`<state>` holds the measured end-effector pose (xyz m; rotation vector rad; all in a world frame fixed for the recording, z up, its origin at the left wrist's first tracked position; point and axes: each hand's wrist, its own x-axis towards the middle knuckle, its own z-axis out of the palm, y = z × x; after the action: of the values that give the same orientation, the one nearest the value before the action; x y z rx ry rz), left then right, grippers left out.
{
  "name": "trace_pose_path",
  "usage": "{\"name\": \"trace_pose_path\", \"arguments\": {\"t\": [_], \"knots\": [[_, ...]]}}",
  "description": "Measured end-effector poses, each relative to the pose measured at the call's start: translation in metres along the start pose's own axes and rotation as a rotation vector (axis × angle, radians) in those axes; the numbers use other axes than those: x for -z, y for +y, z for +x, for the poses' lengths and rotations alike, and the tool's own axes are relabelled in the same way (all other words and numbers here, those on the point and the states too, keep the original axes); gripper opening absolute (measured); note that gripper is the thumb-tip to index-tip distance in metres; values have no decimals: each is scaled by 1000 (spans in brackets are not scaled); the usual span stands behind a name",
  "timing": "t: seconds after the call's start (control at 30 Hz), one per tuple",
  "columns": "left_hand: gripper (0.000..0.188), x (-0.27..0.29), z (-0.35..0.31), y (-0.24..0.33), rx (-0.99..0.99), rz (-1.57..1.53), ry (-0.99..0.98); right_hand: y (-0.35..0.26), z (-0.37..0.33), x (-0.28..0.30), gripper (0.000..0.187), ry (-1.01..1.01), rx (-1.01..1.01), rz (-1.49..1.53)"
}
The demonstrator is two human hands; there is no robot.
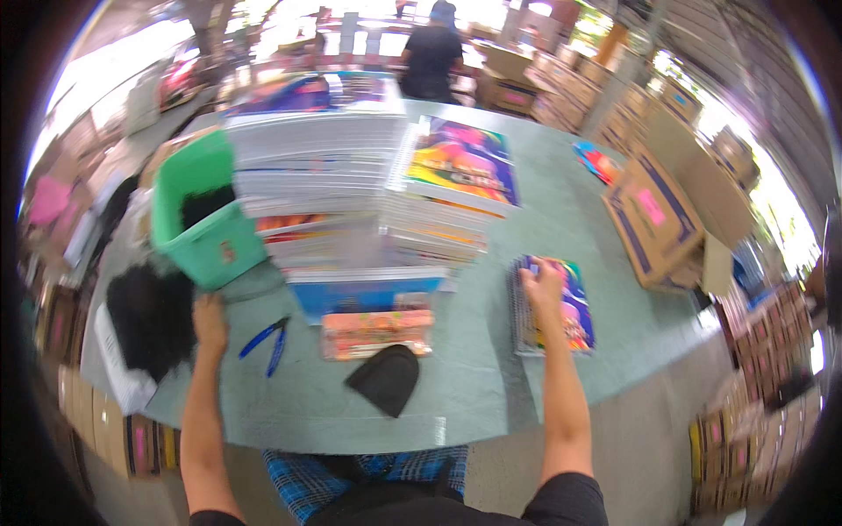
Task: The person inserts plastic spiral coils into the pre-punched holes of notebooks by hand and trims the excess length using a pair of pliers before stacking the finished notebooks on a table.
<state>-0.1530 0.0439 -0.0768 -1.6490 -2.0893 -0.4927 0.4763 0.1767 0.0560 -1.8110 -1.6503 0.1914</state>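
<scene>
A colourful spiral notebook (574,307) lies at the right of the table, perhaps with others under it. My right hand (542,282) rests over its upper part, fingers curled in; what they hold, if anything, is hidden. Beside a green plastic bin (206,250) with dark contents, my left hand (209,324) is low over the table, its fingers too blurred to read. A heap of fine black pieces (149,316) lies just left of that hand. Blue-handled pliers or cutters (266,342) lie on its right, apart from it.
Tall stacks of spiral notebooks (316,162) fill the table's middle. In front lie an orange patterned packet (377,333) and a dark rounded flat piece (386,379). An open cardboard box (653,219) stands tilted at the right edge. A person (431,57) is beyond the table.
</scene>
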Motion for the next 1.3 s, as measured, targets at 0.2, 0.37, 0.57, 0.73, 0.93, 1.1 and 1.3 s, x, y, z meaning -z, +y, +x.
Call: {"name": "trace_pose_path", "arguments": {"t": [0.2, 0.37, 0.57, 0.73, 0.93, 1.1, 1.3], "knots": [[19, 74, 28, 67, 58, -95, -101, -185, -82, 14, 23, 151, 863, 276], [28, 154, 47, 96, 278, -694, 12, -260, -101, -59, 29, -162, 967, 203], [21, 235, 61, 82, 378, -1306, 320, -230, -123, -65, 28, 17, 1356, 312], [24, 205, 43, 116, 146, -1076, 10, -237, -137, -72, 29, -40, 1414, 274], [17, 197, 26, 180, 92, -1092, -25, -274, -116, -87, 33, 7, 976, 168], [14, 190, 22, 190, 62, -972, 83, -276, -117, -87, 28, -43, 940, 131], [16, 189, 28, 188, -49, -767, 248, -273, -119, -79, 16, -166, 993, 298]]}}
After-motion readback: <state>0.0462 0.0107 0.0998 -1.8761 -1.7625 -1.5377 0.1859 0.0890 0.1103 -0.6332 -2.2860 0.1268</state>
